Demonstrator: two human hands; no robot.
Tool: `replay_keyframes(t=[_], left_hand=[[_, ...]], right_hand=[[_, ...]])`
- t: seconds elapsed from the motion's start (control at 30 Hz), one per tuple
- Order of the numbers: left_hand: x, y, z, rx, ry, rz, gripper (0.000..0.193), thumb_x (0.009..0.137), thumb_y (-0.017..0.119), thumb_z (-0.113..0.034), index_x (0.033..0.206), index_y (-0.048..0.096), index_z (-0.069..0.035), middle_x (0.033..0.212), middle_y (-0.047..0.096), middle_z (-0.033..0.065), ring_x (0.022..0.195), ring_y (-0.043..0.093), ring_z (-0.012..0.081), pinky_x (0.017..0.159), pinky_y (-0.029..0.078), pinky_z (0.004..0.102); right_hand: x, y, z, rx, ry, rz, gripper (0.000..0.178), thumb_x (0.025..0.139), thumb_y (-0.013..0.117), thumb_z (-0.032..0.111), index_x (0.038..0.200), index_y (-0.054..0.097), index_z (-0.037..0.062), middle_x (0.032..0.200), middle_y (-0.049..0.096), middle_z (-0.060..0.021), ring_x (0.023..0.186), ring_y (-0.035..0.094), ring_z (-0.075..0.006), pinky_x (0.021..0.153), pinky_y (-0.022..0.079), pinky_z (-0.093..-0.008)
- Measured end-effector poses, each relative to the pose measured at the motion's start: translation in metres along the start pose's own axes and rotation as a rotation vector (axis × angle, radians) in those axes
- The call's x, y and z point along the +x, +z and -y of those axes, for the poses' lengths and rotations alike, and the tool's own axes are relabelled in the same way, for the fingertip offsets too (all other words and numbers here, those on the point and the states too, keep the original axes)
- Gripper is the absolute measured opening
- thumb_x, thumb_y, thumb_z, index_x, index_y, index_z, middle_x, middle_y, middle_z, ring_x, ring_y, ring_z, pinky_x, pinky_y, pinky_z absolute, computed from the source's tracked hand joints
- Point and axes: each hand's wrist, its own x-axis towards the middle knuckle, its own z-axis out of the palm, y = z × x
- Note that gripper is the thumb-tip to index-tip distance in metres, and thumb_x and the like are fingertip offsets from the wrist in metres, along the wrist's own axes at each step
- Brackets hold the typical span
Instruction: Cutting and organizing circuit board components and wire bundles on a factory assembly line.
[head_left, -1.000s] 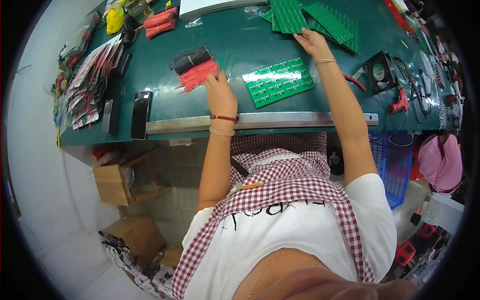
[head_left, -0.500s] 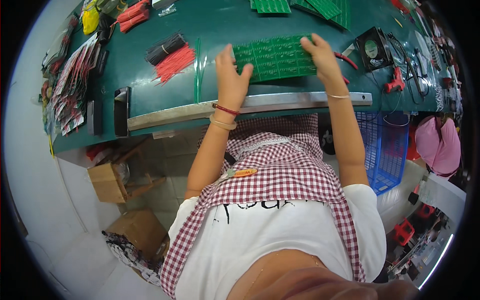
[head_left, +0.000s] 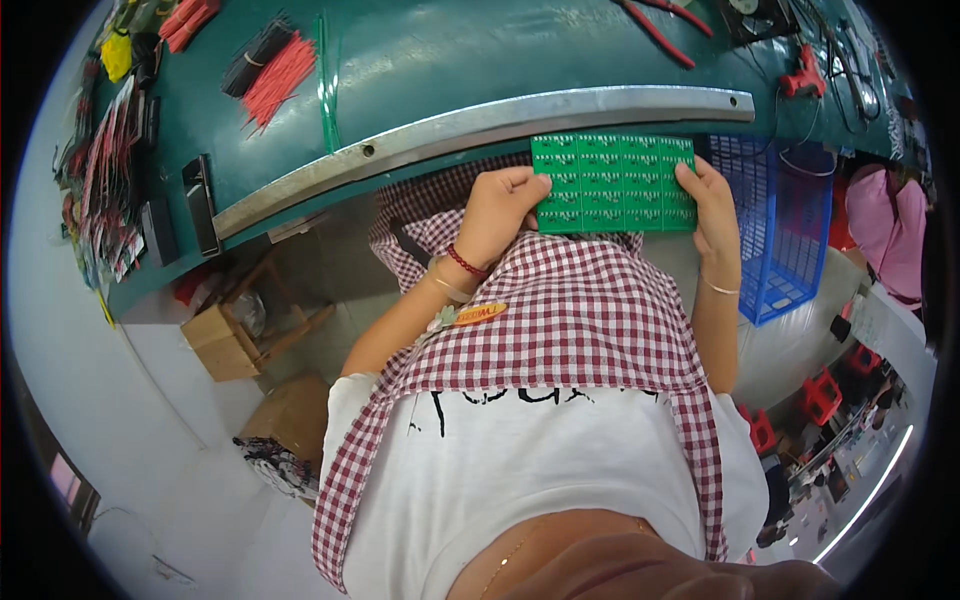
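A green circuit board panel (head_left: 613, 185), divided into a grid of small boards, is held up in front of my apron, just on my side of the table edge. My left hand (head_left: 505, 208) grips its left edge, thumb on the face and fingers behind. At the right edge my right hand (head_left: 712, 205) holds it the same way, closed with the thumb on the front. Beyond the panel, a long metal bar (head_left: 480, 123) runs along the table's near edge.
On the green table (head_left: 440, 60) lie red wires (head_left: 277, 82), black wires (head_left: 257, 52), thin green strips (head_left: 327, 90) and red-handled pliers (head_left: 660, 30). A black box (head_left: 200, 205) sits near the left edge. Below the table, at right, stands a blue plastic basket (head_left: 785, 235).
Both hands have drawn the panel from the tabletop toward me, past the metal bar, and raised its face into view. My left hand, spread before, now pinches the edge. The view has shifted too.
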Motion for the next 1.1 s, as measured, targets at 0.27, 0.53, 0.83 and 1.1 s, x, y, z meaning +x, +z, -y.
replay_keyframes(t=[0.27, 0.53, 0.83, 1.1], left_hand=[[-0.007, 0.000, 0.001, -0.005, 0.008, -0.043, 0.021, 0.090, 0.057, -0.017, 0.085, 0.065, 0.002, 0.067, 0.060, -0.0004, 0.055, 0.051, 0.0041, 0.050, 0.041, 0.0180], [-0.006, 0.001, 0.006, 0.050, 0.049, -0.068, 0.021, 0.090, 0.056, -0.016, 0.086, 0.064, 0.003, 0.068, 0.061, 0.0007, 0.056, 0.052, 0.0053, 0.051, 0.042, 0.0181], [-0.014, -0.005, -0.013, 1.119, 0.796, -0.492, 0.027, 0.076, 0.057, -0.001, 0.102, 0.064, -0.006, 0.090, 0.064, 0.0086, 0.087, 0.062, 0.0252, 0.071, 0.047, 0.0336], [0.033, 0.005, -0.028, 1.443, 1.177, -0.053, 0.033, 0.078, 0.056, -0.016, 0.110, 0.062, -0.009, 0.124, 0.057, 0.0053, 0.121, 0.048, 0.0232, 0.103, 0.036, 0.0409]], right_hand=[[0.006, 0.009, 0.003, 0.008, -0.048, 0.006, 0.025, 0.090, 0.056, 0.014, 0.109, 0.058, -0.0031, 0.095, 0.065, -0.0062, 0.079, 0.061, -0.0089, 0.072, 0.048, -0.0210], [0.015, 0.009, 0.003, 0.052, -0.057, 0.033, 0.027, 0.090, 0.057, 0.013, 0.109, 0.057, -0.0051, 0.098, 0.065, -0.0077, 0.082, 0.061, -0.0096, 0.075, 0.048, -0.0212], [0.021, -0.005, 0.011, -0.045, 0.043, 0.005, 0.027, 0.088, 0.060, 0.017, 0.105, 0.061, -0.0036, 0.090, 0.067, -0.0058, 0.073, 0.061, -0.0087, 0.069, 0.049, -0.0209], [0.022, -0.012, 0.038, -0.061, 0.246, 0.087, 0.027, 0.088, 0.060, 0.020, 0.102, 0.062, -0.0033, 0.089, 0.066, -0.0072, 0.075, 0.063, -0.0107, 0.069, 0.052, -0.0245]])
